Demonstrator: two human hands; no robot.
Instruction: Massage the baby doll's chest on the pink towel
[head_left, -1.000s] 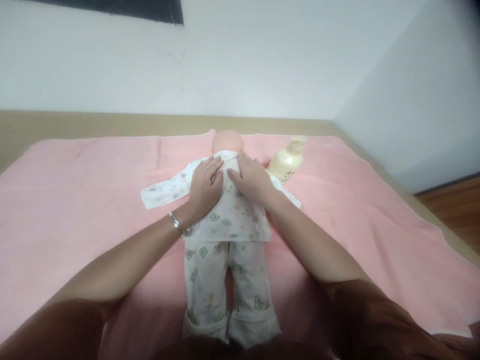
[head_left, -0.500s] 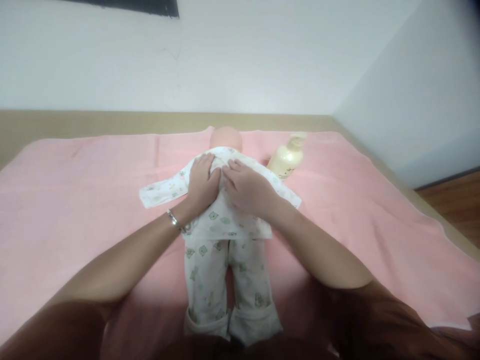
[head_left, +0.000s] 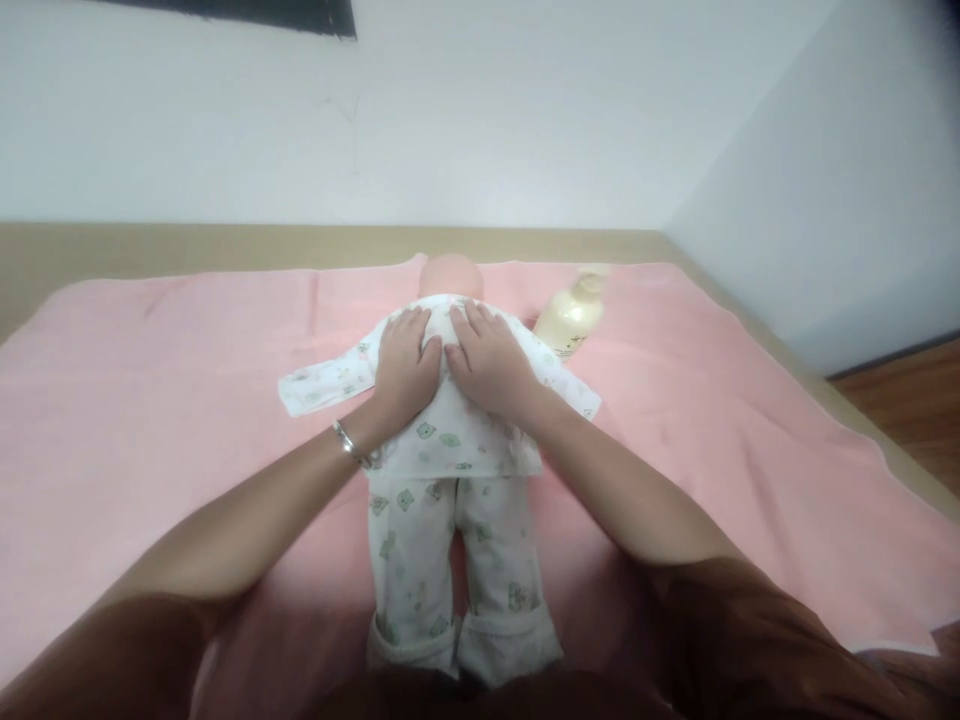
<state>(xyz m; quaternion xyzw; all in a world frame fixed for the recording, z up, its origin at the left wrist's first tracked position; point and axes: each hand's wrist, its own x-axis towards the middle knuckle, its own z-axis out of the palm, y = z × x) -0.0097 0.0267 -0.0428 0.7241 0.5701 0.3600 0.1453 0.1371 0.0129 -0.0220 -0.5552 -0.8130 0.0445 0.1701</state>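
A baby doll [head_left: 452, 276] lies face down with its head at the far end, dressed in a white printed top [head_left: 442, 440] and matching trousers [head_left: 416, 560] with turned-up cuffs. On the left side of its upper back rests my left hand [head_left: 409, 365], open and flat, with a silver bangle [head_left: 346, 440] at the wrist. My right hand [head_left: 491, 360] lies open on the right side of the back, fingers pointing to the head. The two thumbs nearly meet over the middle of the back. Both sleeves of the top stretch out sideways.
A pale yellow pump bottle [head_left: 571, 315] lies tilted beyond the doll's right sleeve. Under everything spreads a pink blanket [head_left: 150, 400] on a tan surface [head_left: 187, 245]. White walls [head_left: 487, 120] stand behind and at the right, and wooden floor [head_left: 907, 400] shows at the right edge.
My right hand has turned and flattened, its fingers now pointing to the doll's head and lying further apart. The left hand and the doll stay nearly as they were.
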